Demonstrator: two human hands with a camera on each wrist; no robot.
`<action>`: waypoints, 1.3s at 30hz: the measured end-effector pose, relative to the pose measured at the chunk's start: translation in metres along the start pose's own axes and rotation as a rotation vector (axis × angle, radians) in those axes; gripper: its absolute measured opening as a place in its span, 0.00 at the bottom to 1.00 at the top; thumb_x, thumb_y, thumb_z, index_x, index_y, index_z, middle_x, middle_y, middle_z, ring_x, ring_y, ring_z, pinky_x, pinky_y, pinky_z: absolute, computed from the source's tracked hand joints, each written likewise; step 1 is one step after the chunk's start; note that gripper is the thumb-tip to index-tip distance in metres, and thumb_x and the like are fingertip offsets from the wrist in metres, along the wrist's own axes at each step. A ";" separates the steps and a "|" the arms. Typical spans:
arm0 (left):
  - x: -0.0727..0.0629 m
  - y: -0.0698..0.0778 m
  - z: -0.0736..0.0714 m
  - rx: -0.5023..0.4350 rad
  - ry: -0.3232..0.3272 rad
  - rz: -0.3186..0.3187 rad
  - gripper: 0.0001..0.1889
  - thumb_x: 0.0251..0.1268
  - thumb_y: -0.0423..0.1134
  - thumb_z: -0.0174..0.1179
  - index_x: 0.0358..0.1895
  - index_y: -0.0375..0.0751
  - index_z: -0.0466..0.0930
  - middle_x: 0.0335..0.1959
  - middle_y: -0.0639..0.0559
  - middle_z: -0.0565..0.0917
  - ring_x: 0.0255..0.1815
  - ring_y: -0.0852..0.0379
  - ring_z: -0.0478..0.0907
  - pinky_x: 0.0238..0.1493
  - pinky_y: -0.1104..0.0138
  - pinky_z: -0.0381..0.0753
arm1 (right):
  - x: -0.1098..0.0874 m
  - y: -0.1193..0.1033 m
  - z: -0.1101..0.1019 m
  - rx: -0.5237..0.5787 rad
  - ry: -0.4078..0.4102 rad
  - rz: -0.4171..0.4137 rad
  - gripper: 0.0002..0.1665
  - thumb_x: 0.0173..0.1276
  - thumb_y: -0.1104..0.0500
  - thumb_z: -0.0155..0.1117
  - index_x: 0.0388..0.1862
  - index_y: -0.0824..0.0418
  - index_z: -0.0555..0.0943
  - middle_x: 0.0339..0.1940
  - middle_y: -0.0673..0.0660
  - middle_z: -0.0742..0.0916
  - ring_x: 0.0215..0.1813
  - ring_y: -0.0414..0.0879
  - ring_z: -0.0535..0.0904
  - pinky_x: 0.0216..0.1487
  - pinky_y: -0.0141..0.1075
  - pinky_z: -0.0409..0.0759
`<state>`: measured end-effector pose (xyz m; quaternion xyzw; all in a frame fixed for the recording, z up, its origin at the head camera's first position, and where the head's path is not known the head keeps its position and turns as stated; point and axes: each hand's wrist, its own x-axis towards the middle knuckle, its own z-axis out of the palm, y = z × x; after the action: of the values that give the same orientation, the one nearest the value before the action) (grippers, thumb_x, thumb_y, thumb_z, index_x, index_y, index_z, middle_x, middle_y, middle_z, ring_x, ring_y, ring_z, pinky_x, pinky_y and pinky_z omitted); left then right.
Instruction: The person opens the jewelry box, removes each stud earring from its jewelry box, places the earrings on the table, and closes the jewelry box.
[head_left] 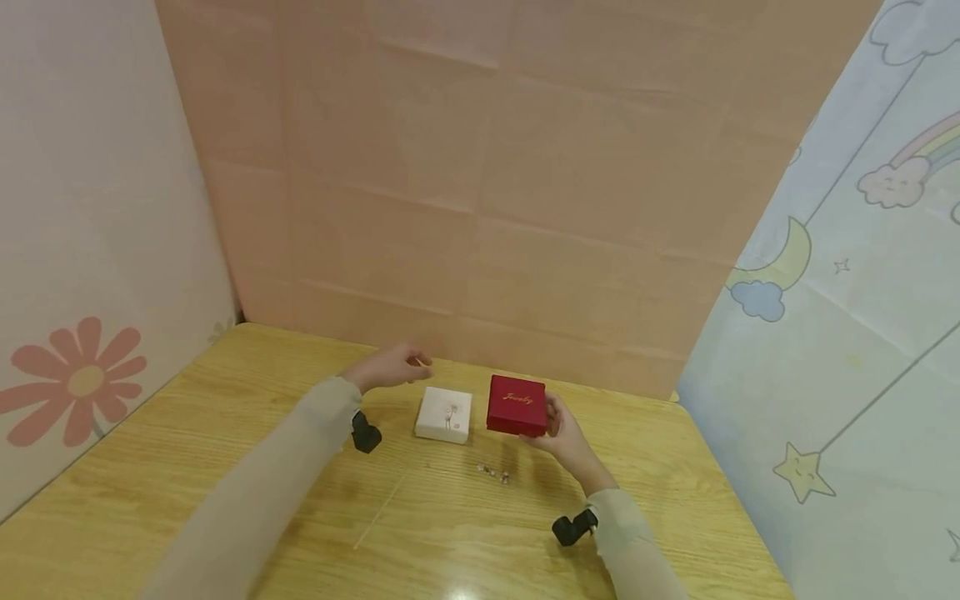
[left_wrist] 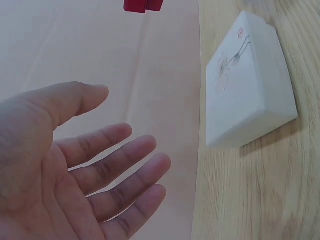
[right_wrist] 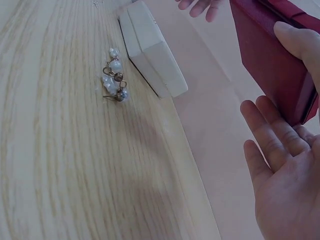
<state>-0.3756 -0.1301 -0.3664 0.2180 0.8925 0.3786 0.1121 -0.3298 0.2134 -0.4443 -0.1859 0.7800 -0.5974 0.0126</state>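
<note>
My right hand (head_left: 564, 442) grips a red jewelry box (head_left: 517, 405) by its right side, above the table, its lid lettered in gold. In the right wrist view the thumb lies along one side of the red box (right_wrist: 272, 60) and fingers support it from the other. To the left, my left hand (head_left: 393, 367) is in the air with fingers loosely bent and nothing in them, behind a white box (head_left: 444, 414) printed with a flower. The left wrist view shows the palm and spread fingers beside the white box (left_wrist: 245, 85), which sits closed on the table.
Pearl and bronze-coloured bead earrings or similar small jewelry (right_wrist: 116, 77) lie on the wooden table (head_left: 450, 533) in front of the boxes. A thin pale line runs along the tabletop at left. A peach backdrop (head_left: 480, 208) rises behind the table, with patterned sheets on both sides.
</note>
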 end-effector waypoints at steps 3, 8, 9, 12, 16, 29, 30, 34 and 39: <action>-0.003 -0.003 0.000 -0.023 0.007 -0.010 0.22 0.71 0.46 0.55 0.60 0.35 0.74 0.52 0.43 0.81 0.46 0.51 0.80 0.52 0.54 0.78 | 0.001 0.000 0.001 -0.015 0.003 0.016 0.45 0.57 0.69 0.71 0.70 0.65 0.60 0.63 0.67 0.75 0.58 0.43 0.76 0.58 0.31 0.74; -0.004 -0.005 -0.001 -0.039 0.014 -0.023 0.21 0.71 0.46 0.55 0.60 0.36 0.74 0.52 0.44 0.81 0.47 0.50 0.80 0.52 0.54 0.78 | 0.003 0.003 0.001 -0.040 -0.009 0.053 0.46 0.59 0.66 0.71 0.72 0.64 0.58 0.66 0.66 0.73 0.65 0.57 0.72 0.65 0.44 0.71; -0.004 -0.006 -0.001 -0.039 0.013 -0.022 0.21 0.71 0.46 0.55 0.60 0.36 0.74 0.52 0.44 0.81 0.47 0.50 0.80 0.52 0.55 0.78 | 0.003 0.004 0.000 -0.043 -0.012 0.061 0.46 0.59 0.65 0.71 0.72 0.64 0.57 0.67 0.66 0.73 0.66 0.58 0.71 0.65 0.46 0.71; -0.003 -0.008 -0.001 -0.048 0.011 -0.028 0.21 0.71 0.47 0.55 0.60 0.36 0.74 0.51 0.44 0.81 0.47 0.51 0.79 0.52 0.54 0.78 | 0.005 0.008 -0.001 -0.056 -0.018 0.084 0.47 0.60 0.63 0.71 0.73 0.64 0.55 0.67 0.66 0.72 0.66 0.60 0.71 0.64 0.48 0.72; -0.002 -0.010 -0.001 -0.058 0.006 -0.035 0.21 0.71 0.47 0.55 0.60 0.37 0.74 0.50 0.45 0.81 0.47 0.51 0.79 0.52 0.53 0.77 | 0.007 0.014 -0.003 -0.074 -0.023 0.114 0.47 0.60 0.62 0.72 0.72 0.64 0.56 0.65 0.66 0.74 0.63 0.57 0.74 0.60 0.44 0.76; -0.003 -0.003 0.003 -0.041 -0.001 -0.042 0.21 0.72 0.48 0.54 0.60 0.39 0.74 0.51 0.46 0.81 0.45 0.53 0.79 0.52 0.55 0.77 | 0.011 0.033 -0.002 -0.197 -0.012 0.220 0.49 0.53 0.56 0.77 0.70 0.62 0.61 0.58 0.59 0.78 0.56 0.51 0.78 0.59 0.48 0.74; -0.003 -0.003 0.003 -0.039 -0.002 -0.040 0.21 0.72 0.48 0.54 0.60 0.39 0.74 0.51 0.46 0.81 0.45 0.53 0.79 0.52 0.55 0.77 | 0.011 0.033 -0.002 -0.199 -0.015 0.223 0.49 0.53 0.56 0.78 0.70 0.61 0.61 0.58 0.59 0.78 0.56 0.50 0.77 0.60 0.48 0.73; -0.002 -0.005 0.004 -0.047 0.000 -0.039 0.20 0.71 0.48 0.54 0.59 0.39 0.74 0.50 0.47 0.81 0.45 0.53 0.79 0.52 0.55 0.77 | 0.011 0.035 -0.003 -0.198 -0.019 0.235 0.49 0.53 0.57 0.78 0.69 0.62 0.61 0.57 0.58 0.78 0.57 0.51 0.77 0.60 0.49 0.73; -0.002 -0.005 0.005 -0.051 0.002 -0.043 0.20 0.71 0.48 0.55 0.59 0.40 0.75 0.50 0.47 0.81 0.45 0.53 0.79 0.52 0.54 0.77 | 0.013 0.036 -0.005 -0.220 -0.014 0.228 0.49 0.52 0.58 0.78 0.69 0.63 0.61 0.57 0.59 0.78 0.57 0.52 0.76 0.61 0.49 0.73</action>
<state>-0.3740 -0.1308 -0.3733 0.1957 0.8871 0.3990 0.1246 -0.3527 0.2220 -0.4738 -0.1003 0.8567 -0.5018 0.0653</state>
